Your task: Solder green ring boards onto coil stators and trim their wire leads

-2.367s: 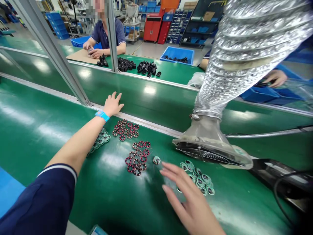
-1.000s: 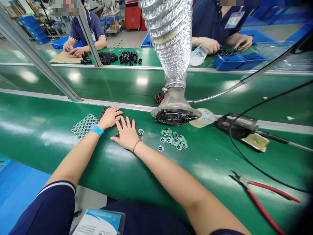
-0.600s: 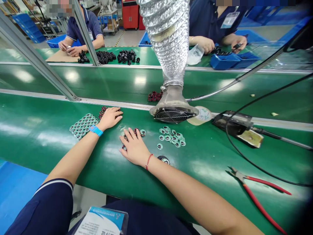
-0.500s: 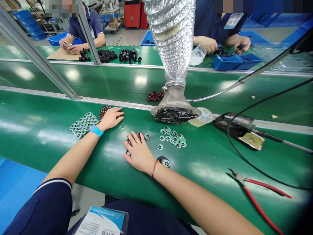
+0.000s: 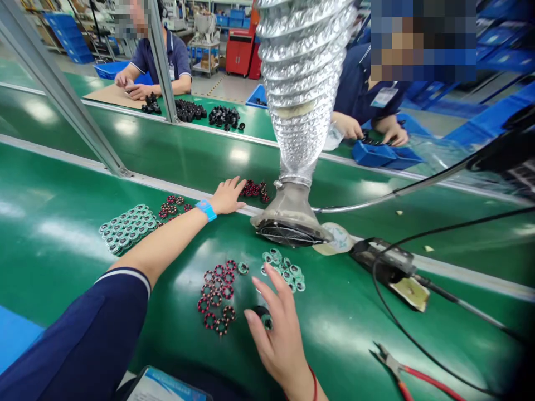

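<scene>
My left hand (image 5: 228, 196) reaches over the metal rail with its fingers spread. Its fingertips are beside a pile of small red-and-black wound rings (image 5: 256, 190), partly behind the fume hood. My right hand (image 5: 279, 326) is held above the mat, thumb and fingers apart, nothing visible in it. Partly hidden by its fingers is a round black piece with a green disc (image 5: 266, 321). Left of that hand, a loose group of red-and-black wound rings (image 5: 215, 299) lies flat. One green disc (image 5: 243, 268) sits at their edge, and more green round boards (image 5: 288, 274) lie behind the fingertips.
Neat rows of green boards (image 5: 127, 229) and some rings (image 5: 169, 208) lie at left. A fume hood (image 5: 292, 225) hangs over the bench. At right are a tape roll (image 5: 333, 239), a black holder (image 5: 382, 260), a cable and red-handled pliers (image 5: 393, 365). Two co-workers sit across.
My left hand has moved from the rings beside the board rows to the pile beyond the rail. My right hand has come off the near rings, uncovering them, and moved right. The view has shifted.
</scene>
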The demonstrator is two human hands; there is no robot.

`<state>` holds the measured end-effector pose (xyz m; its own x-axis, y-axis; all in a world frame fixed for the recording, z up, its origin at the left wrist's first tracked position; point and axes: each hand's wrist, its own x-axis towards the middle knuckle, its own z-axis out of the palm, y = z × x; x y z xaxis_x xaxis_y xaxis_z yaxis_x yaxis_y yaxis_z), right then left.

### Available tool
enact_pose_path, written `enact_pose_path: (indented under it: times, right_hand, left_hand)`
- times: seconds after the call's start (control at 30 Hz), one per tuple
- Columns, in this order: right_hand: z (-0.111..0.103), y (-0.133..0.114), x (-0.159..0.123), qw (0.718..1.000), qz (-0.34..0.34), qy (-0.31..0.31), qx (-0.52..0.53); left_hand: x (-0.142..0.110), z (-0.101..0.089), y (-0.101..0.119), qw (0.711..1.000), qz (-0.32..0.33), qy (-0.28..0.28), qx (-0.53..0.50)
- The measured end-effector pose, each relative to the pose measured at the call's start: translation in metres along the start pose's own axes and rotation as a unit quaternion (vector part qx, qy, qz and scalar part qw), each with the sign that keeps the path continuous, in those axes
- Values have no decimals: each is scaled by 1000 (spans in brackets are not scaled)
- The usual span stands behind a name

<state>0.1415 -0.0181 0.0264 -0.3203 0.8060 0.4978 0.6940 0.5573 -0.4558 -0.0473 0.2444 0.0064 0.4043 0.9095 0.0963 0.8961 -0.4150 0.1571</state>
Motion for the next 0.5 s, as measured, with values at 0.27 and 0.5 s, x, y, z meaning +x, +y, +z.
enact_pose_path:
  times: [0.27, 0.5]
  right_hand:
    - [-8, 58, -26, 978, 90, 186, -35]
    - [-3, 63, -30, 975, 131, 178, 16]
  left_hand:
    - [75, 35, 14, 999, 4, 18, 48]
    - [72, 32, 4, 995, -22, 10, 94]
